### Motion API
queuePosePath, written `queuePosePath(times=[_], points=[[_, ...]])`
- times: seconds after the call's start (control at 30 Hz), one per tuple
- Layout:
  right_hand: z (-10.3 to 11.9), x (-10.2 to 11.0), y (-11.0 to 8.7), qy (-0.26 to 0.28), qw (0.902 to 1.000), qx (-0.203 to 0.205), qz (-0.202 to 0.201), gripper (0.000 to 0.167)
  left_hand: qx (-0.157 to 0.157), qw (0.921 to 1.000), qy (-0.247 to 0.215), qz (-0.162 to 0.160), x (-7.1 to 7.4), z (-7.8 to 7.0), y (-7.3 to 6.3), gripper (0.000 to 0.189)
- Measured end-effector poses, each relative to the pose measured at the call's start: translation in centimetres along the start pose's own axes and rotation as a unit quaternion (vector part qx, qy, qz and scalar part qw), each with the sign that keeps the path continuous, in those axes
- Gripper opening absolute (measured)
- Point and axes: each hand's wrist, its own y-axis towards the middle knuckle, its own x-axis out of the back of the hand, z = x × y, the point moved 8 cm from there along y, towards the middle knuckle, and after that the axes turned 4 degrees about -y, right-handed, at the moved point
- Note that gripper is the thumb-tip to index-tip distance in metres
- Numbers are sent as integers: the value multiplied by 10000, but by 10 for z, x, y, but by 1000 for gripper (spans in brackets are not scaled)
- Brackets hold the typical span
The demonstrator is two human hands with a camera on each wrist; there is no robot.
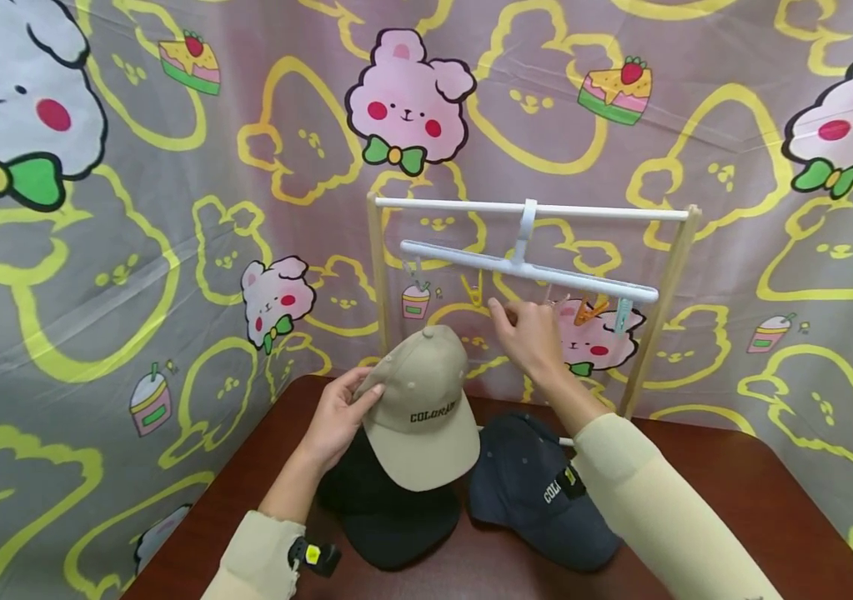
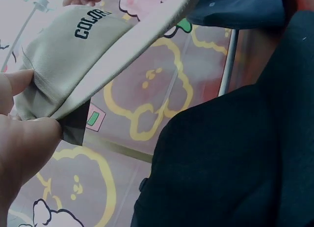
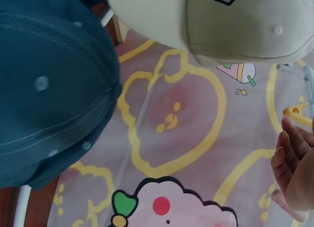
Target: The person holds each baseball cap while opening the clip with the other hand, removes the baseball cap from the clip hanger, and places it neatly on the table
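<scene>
My left hand pinches the side edge of a beige baseball cap, thumb outside, and holds it tilted with its brim down. In the left wrist view, the thumb presses on the cap's rim. My right hand is raised just below a pale blue clip hanger, its fingers bent and nothing seen between them. Its fingertips are close to a yellow clip; the right wrist view shows the same yellow clip near them. A black cap and a navy cap lie on the table below.
The hanger hooks over the white bar of a rack with wooden posts. An orange clip and a blue clip dangle at its right end. A patterned curtain surrounds the dark red-brown table.
</scene>
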Motion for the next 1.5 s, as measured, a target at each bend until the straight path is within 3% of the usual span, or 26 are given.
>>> queuePosePath(times=[0.33,0.5,0.73,0.8,0.9,1.1,1.3,1.4,1.5], points=[[-13,19,-19,-71,9999,59,-107,55,247,9987,-251,372,-17,13,-14,30],[-23,27,-27,-139,9998,-8,-155,55,537,9968,-260,531,-26,25,-25,30],[-37,32,-35,-91,9997,-58,-198,56,923,9897,439,1007,-44,56,-38,29],[-40,33,-38,-114,9997,-51,-196,55,1095,9881,432,989,-47,65,-42,29],[-44,34,-42,-164,9997,-103,-142,54,1390,9877,-37,719,-49,73,-48,29],[-54,40,-50,-154,9989,-441,-75,52,1706,9804,-901,395,-58,73,-59,26],[-62,44,-56,-226,9981,-574,-7,52,1724,9835,-389,386,-52,67,-76,21],[-63,47,-58,-257,9981,-551,-53,52,1846,9801,-235,691,-51,64,-90,21],[-66,51,-61,-307,9977,-602,-108,53,2104,9681,-189,1350,-54,64,-107,36]])
